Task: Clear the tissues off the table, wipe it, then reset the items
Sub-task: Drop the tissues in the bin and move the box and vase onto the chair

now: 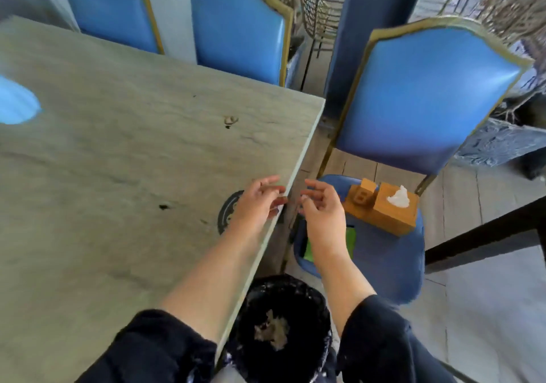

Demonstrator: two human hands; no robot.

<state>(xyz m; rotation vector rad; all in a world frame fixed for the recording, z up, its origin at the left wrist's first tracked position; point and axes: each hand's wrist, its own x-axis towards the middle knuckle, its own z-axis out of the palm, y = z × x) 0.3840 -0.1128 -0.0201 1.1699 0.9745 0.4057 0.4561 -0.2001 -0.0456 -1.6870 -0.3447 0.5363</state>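
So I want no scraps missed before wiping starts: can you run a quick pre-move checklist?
1. Bin under the table edge, below the hands: ok.
2. Left hand pinching a white scrap at the edge: ok.
3. Right hand holding a bit of tissue: cannot tell.
4. Table free of debris: not ok, small crumb remains.
5. Tissue box off the table, on the chair seat: ok.
6. Wiping cloth within reach: cannot tell.

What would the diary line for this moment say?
left hand: pinching white scrap at table edge | right hand: fingers curled beside it | bin: below | tissue box: on chair
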